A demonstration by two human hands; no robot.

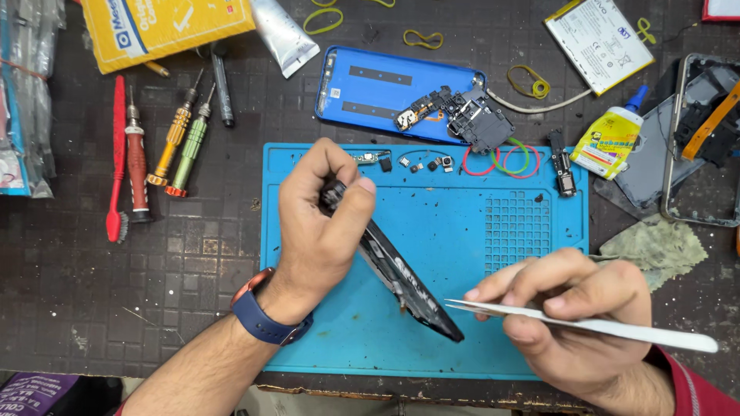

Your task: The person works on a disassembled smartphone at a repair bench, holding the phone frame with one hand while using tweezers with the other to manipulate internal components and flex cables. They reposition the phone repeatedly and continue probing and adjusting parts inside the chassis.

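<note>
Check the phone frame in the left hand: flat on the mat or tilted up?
Tilted. The left hand lifts one end of the phone frame on edge; its far end rests on the blue mat by the right hand's tweezers.

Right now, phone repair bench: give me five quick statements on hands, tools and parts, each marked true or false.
1. The left hand grips a dark phone frame tilted on edge over the blue mat. True.
2. The right hand holds a screwdriver. False: it holds tweezers.
3. The blue back cover lies above the mat. True.
4. The glue bottle stands left of the screwdrivers. False: it lies at the right.
5. A watch sits on the right wrist. False: the left wrist.
</note>
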